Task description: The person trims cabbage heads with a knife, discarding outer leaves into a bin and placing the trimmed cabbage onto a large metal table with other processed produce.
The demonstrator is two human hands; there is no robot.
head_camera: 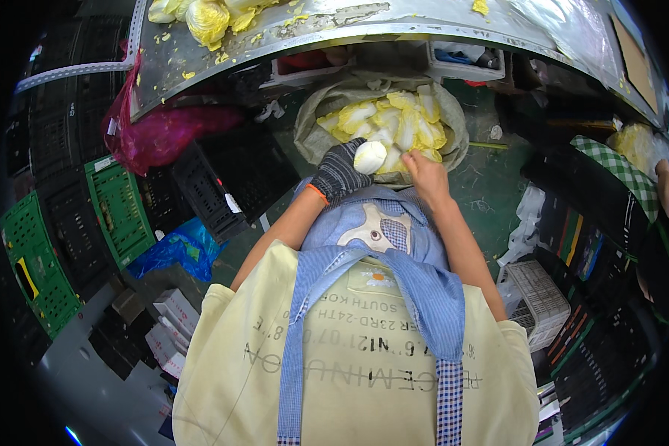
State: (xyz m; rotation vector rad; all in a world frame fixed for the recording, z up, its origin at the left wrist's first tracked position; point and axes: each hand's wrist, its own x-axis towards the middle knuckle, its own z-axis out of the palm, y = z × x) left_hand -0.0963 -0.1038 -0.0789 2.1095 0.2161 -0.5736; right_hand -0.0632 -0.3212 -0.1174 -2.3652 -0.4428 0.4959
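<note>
My left hand [343, 170], in a dark grey knitted glove with an orange cuff, holds a pale cabbage head [370, 157] with its white end facing up. My bare right hand [425, 174] is just to the right of it, fingers bent together over the near side of the sack; whether they pinch a leaf is hard to tell. Below both hands stands a woven plastic sack [455, 120] with its rim rolled open, holding many loose yellow-white cabbage leaves [407, 125].
A metal worktable [312, 28] with cabbages [207, 23] and leaf scraps crosses the far side. Left are a black crate [217, 189], green crates [120, 209] and a pink mesh bag [167, 131]. A white basket [538, 298] stands right; another person's arm [664, 187] shows beyond.
</note>
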